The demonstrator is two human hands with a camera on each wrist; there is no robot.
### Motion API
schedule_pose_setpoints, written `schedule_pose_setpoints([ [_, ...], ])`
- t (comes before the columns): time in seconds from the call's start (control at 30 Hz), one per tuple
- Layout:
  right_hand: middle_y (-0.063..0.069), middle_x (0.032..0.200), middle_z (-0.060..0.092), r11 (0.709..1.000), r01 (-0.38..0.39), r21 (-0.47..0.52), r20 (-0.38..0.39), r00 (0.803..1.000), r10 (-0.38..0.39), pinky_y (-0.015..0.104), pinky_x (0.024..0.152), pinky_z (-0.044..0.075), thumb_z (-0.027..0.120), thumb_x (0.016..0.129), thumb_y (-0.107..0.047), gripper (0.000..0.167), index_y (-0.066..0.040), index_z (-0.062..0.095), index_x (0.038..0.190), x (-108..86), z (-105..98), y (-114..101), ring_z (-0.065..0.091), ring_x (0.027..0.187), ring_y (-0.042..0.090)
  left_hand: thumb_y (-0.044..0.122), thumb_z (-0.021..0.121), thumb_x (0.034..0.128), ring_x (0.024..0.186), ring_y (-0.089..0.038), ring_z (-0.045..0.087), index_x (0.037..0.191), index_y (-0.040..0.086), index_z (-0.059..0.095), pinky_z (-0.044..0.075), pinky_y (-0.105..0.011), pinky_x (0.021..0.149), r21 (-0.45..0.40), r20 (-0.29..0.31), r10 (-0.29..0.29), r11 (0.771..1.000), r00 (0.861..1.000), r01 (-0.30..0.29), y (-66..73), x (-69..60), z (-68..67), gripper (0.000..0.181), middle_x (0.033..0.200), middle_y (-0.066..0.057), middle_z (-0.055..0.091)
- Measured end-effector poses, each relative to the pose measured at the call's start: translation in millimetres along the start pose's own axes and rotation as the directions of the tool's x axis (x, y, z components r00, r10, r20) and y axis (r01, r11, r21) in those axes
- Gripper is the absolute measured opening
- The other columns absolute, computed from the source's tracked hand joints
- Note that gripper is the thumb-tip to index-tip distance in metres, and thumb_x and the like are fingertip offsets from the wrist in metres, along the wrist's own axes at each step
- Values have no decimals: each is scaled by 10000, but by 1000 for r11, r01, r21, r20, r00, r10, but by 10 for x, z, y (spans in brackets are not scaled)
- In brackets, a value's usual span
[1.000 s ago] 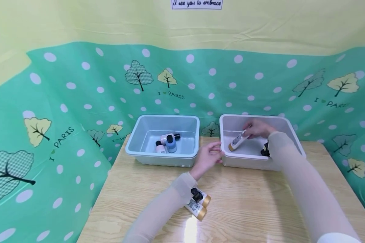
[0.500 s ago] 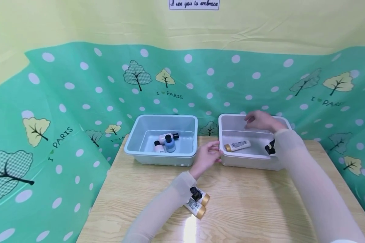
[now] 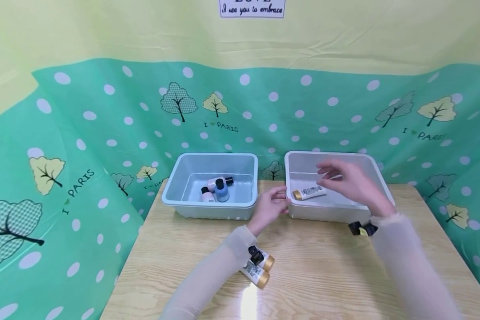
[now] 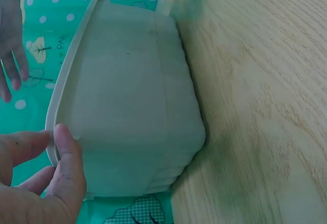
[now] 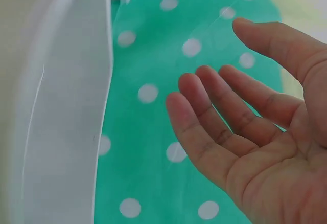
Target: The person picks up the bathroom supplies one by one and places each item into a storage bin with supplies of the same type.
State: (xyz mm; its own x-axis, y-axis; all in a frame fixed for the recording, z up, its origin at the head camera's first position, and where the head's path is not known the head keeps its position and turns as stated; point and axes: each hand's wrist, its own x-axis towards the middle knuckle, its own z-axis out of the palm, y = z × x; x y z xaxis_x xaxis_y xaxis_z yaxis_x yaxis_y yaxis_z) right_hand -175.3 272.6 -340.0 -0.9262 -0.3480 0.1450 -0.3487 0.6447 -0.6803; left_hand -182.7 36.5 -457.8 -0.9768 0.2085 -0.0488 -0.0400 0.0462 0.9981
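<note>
So, going by the head view with 12 o'clock at the far edge: pale wood desk (image 3: 316, 271), fine grain, with a bright streak of glare (image 3: 249, 302) down around 7. It runs back to a cloth (image 3: 248, 138) that fills the whole backdrop and wraps round the 9 o'clock side too. That's green with white dots down low, plain yellowish up top, with printed trees (image 3: 179, 100) and "I PARIS" lettering with a little heart. A white sign (image 3: 252, 10) is cut off at the top, around 12, and reads "I see you to embrace" on its lower line.

Grey bin (image 3: 324, 214) sits at about 1 on the desk, close to the cloth. One white tube (image 3: 313, 193) with a gold cap lies inside it, toward the bin's 8, cap aimed roughly at 9. Left hand (image 3: 269, 208) has its fingers pinching the bin's rim at 8. Right hand (image 3: 350, 180) is over the bin, holding nothing, thumb well apart from the loosely bent fingers.

Blue bin (image 3: 212, 212) is at about 11, with three black-capped bottles (image 3: 222, 192) in it. Two more tubes (image 3: 256, 274) lie side by side at 8 on the desk, partly under the left sleeve (image 3: 220, 272).
</note>
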Motion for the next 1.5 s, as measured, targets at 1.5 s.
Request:
schedule_pose_setpoints([
  [1.5, 54, 993, 661, 964, -15, 266, 118, 993, -17, 298, 713, 563, 815, 780, -79, 408, -5, 653, 1146, -755, 2489, 97, 631, 856, 197, -39, 730, 881, 935, -363, 704, 1323, -11, 610, 613, -432, 757, -60, 59, -9, 998, 998, 12, 26, 2, -48, 458, 1016, -107, 698],
])
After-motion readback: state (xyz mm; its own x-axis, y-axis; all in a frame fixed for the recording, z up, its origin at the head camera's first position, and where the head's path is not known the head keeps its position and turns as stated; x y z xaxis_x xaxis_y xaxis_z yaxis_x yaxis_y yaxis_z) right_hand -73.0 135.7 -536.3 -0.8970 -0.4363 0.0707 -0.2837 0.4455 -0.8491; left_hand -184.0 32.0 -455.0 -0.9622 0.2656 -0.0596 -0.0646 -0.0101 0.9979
